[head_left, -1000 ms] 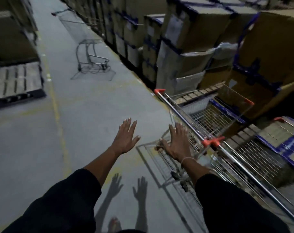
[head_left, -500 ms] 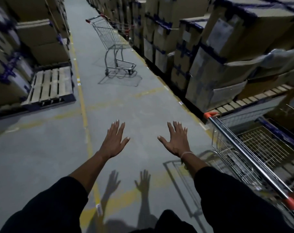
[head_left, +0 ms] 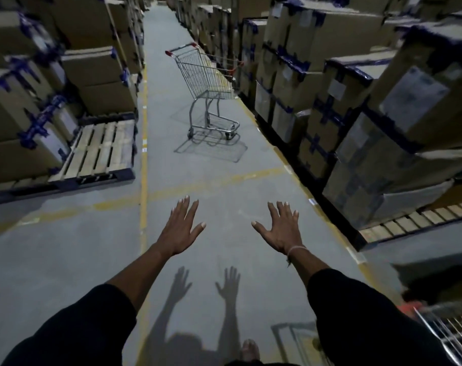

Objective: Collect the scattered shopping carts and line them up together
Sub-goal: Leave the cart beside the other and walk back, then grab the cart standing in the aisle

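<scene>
Fingers spread straight on both the left hand (head_left: 181,228) and the right hand (head_left: 282,229), held over the floor and touching nothing. Well ahead stands a wire shopping cart (head_left: 210,85) with a red handle, beside stacked cardboard boxes (head_left: 338,83). The grey concrete floor (head_left: 224,180) has yellow lines; a wooden pallet (head_left: 99,151) lies left. Another cart's corner (head_left: 451,336) shows at lower right.

A dim aisle is shown, hand shadows being cast forward onto the floor (head_left: 224,159), with edges bent and blurred.
</scene>
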{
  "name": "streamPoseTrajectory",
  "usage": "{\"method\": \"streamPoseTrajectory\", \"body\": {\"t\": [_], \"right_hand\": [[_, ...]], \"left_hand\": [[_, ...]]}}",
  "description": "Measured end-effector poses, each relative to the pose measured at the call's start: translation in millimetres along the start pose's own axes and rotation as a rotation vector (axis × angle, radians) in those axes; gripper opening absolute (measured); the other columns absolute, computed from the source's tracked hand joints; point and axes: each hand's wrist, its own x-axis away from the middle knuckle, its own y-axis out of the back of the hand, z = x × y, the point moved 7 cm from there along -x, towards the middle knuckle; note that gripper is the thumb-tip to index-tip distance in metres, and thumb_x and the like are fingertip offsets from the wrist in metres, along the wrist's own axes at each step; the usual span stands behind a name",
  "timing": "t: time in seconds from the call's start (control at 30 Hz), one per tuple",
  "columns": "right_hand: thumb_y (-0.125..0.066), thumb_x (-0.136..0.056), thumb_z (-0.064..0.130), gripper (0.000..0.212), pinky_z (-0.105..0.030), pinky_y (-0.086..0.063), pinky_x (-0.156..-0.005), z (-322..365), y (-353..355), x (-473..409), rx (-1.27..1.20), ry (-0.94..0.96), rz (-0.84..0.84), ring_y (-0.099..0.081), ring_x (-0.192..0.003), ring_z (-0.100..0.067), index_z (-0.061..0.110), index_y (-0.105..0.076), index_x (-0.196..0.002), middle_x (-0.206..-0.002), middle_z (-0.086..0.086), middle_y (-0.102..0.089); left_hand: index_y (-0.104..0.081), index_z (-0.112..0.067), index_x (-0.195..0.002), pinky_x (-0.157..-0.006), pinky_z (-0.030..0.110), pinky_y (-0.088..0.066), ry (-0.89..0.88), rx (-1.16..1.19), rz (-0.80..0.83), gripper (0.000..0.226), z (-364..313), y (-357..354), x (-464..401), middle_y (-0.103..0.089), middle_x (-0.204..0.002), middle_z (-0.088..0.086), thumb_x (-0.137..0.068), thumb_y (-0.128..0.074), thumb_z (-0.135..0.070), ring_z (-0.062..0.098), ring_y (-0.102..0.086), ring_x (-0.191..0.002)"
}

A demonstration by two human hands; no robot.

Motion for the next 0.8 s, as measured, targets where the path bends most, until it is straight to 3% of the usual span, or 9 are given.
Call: {"method": "streamPoseTrajectory", "body": {"t": [0.23,0.53,0.7,0.8], "right_hand": [[-0.040,-0.093,0.082,0.097,-0.053,0.013,-0.127,23,18,-148,0.066,0.083,0.027,0.008,-0.161,-0.027,0.024,-0.017,-0.167,-0.175,-0.007,-0.004],[-0.040,-0.091,0.084,0.098,-0.058,0.014,-0.125,72,-9,-346,0.127,0.101,0.075,0.010,-0.161,-0.027,0.029,-0.012,-0.167,-0.175,-0.004,0.000],[-0.040,-0.090,0.086,0.099,-0.061,0.013,-0.124,121,-32,-466,0.114,0.074,0.094,0.010,-0.161,-0.028,0.030,-0.012,-0.167,-0.175,-0.003,0.000],[-0.029,-0.080,0.095,0.109,-0.060,0.013,-0.124,158,-32,-534,0.071,0.061,0.058,0.010,-0.161,-0.028,0.030,-0.013,-0.167,-0.175,-0.003,-0.001]], "left_hand": [[0.002,-0.023,-0.166,-0.128,0.045,0.005,0.067,0.016,-0.050,0.087,40,22,-115,0.020,-0.171,0.002,-0.097,-0.022,-0.071,0.023,0.019,-0.158],[0.003,-0.030,-0.166,-0.127,0.044,0.007,0.104,0.056,-0.042,0.097,155,41,-276,0.020,-0.171,0.001,-0.088,-0.006,-0.087,0.023,0.021,-0.157],[0.002,-0.033,-0.165,-0.128,0.049,0.003,0.143,0.064,-0.008,0.080,236,77,-382,0.022,-0.171,-0.001,-0.100,-0.027,-0.069,0.023,0.022,-0.157],[0.002,-0.036,-0.165,-0.127,0.050,-0.001,0.114,0.034,0.024,0.078,281,111,-444,0.024,-0.170,-0.006,-0.101,-0.030,-0.067,0.018,0.023,-0.157]]}}
